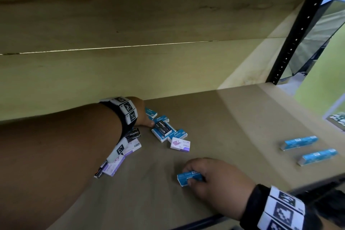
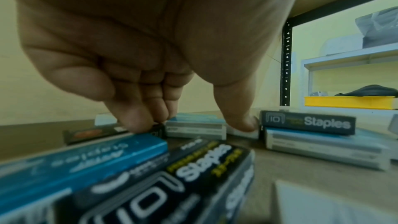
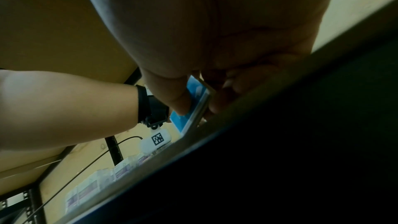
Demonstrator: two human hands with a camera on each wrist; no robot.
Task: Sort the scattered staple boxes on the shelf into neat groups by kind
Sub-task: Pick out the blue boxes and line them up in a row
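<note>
Yellow tray (image 2: 349, 102) on grey side shelving (image 2: 349, 57)

matt wooden shelf (image 1: 233, 117), glossy card staple boxes (image 1: 179, 135)

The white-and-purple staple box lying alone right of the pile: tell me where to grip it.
Pinch the white-and-purple staple box across its two long side edges from above. It lies flat on the brown shelf board, apart from its neighbours, so both edges are open.

Left hand (image 1: 142, 115) reaching forward; right hand (image 1: 211, 175) curled, gripping.
</note>
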